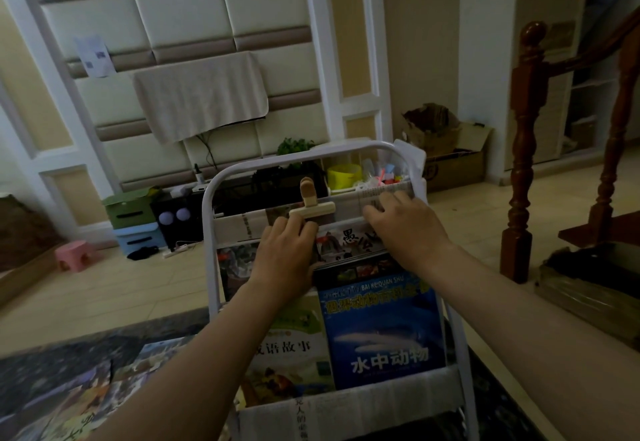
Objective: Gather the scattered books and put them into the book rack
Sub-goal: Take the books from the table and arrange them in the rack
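Note:
A white metal book rack [209, 232] stands right in front of me with cloth pockets. Its lower pocket holds a blue sea-animal book [384, 329] and a green storybook [291, 347]. Above them a book with black characters [349, 241] sits in the upper tier, behind my hands. My left hand [285, 257] curls its fingers over the upper pocket's edge just below a wooden clip [311, 206]. My right hand [407, 229] grips the top of a book at that pocket's right end. Several books [104, 381] lie scattered on the dark rug at lower left.
A wooden stair post [524, 149] rises at the right, with a dark box [595, 281] on the floor beside it. Behind the rack are a low TV stand [242, 187], a yellow cup [343, 175], cardboard boxes [446, 149], coloured drawers [133, 222] and a pink stool [74, 255].

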The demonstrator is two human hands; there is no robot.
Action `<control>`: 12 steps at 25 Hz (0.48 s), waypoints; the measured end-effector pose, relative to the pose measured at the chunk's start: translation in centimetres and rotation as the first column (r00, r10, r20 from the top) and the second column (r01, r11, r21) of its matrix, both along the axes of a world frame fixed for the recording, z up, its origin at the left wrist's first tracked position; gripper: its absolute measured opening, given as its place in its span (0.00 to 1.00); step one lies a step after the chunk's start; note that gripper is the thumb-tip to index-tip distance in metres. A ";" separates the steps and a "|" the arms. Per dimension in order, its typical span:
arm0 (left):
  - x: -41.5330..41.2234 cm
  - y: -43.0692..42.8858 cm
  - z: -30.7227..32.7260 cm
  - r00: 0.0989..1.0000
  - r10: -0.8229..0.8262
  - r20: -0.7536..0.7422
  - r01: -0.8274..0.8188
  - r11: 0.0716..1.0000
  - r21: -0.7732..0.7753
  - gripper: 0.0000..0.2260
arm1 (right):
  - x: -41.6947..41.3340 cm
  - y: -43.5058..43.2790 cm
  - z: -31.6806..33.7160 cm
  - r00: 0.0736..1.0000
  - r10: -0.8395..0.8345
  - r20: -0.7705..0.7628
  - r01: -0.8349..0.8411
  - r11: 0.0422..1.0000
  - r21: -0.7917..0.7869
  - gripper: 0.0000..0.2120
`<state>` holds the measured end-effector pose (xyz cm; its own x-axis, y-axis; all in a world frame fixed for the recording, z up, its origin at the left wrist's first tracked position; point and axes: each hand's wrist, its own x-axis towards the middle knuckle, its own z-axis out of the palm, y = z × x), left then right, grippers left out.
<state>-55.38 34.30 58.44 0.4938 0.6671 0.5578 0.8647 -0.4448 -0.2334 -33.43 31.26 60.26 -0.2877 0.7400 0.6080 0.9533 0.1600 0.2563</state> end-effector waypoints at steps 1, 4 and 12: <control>0.0 0.0 0.2 1.000 -0.005 -0.012 0.005 1.000 -0.016 0.22 | 0.0 -0.1 0.1 1.000 0.003 -0.005 -0.003 1.000 -0.006 0.10; -0.7 -0.5 0.8 0.998 -0.063 -0.010 0.062 0.995 -0.078 0.24 | -0.5 -0.9 0.4 1.000 -0.008 -0.017 0.008 1.000 -0.008 0.09; -7.8 -5.0 1.8 0.974 -0.097 0.202 0.104 0.994 -0.026 0.16 | -9.1 -4.5 2.0 0.967 0.193 -0.164 -0.194 0.981 0.010 0.11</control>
